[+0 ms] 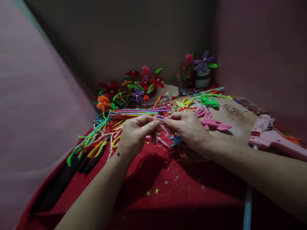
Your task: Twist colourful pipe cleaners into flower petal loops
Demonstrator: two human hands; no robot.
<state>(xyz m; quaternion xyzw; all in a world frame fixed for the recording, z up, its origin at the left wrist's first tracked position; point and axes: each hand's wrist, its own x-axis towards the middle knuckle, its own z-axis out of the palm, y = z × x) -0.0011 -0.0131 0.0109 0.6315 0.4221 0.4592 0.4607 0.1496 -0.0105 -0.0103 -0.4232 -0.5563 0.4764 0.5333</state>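
Both hands meet above the red cloth, fingertips close together. My left hand (139,134) is closed in a pinch on a thin light purple pipe cleaner (158,117). From the right, my right hand (188,129) pinches the same pipe cleaner, whose far end is hidden by the fingers. Just behind the hands lies a bundle of straight coloured pipe cleaners (136,112). Pink looped petals (214,124) rest on the board beside my right hand, and blue pieces (177,140) lie under it.
A pink glue gun (275,137) with a glue stick sits at the right. Yellow-black handled pliers (97,156) and loose pipe cleaners (93,137) lie left. Finished flowers (144,84) and a striped pot (202,78) stand at the back. Scraps dot the red cloth (172,195).
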